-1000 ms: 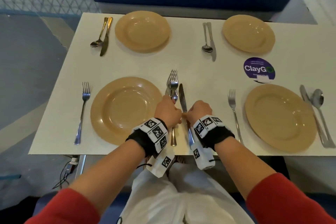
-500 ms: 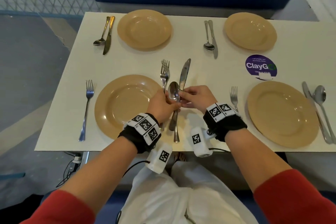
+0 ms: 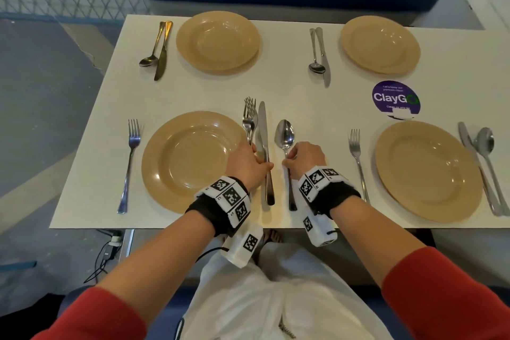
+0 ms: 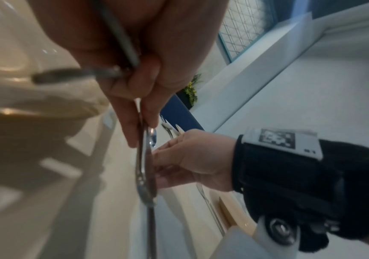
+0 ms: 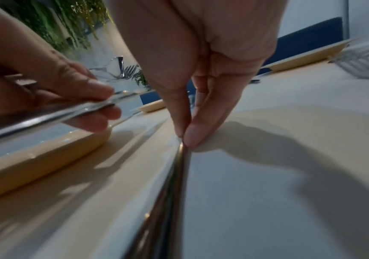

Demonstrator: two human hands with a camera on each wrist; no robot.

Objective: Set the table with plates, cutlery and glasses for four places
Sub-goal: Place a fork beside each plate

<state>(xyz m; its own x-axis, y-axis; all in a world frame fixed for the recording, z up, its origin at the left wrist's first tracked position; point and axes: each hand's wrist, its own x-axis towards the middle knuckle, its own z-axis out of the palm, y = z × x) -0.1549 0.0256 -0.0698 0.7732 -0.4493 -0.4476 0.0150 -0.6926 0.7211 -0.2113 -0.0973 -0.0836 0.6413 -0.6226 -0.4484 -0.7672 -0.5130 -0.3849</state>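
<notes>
Two hands are working near the bench (image 3: pixel 276 96) front edge: left hand (image 3: pixel 245 164) pinching knife (image 3: pixel 263 132) and forks (image 3: pixel 249 119), right hand (image 3: pixel 305 157) pinching spoon (image 3: pixel 285 135); loose bundle risking slipping onto the plate (image 3: pixel 165 174).

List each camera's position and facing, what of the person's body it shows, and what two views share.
Head: worn on the head, facing down and forward over the table; shows both forearms, left hand on the knife and forks, right hand pinching the spoon.
Left wrist: low, facing along the left hand's fingers; the right hand shows beyond.
Right wrist: near the tabletop, facing along fingers pinching the spoon handle; the left hand shows at left.
Shared: each wrist view shows both hands.
</notes>
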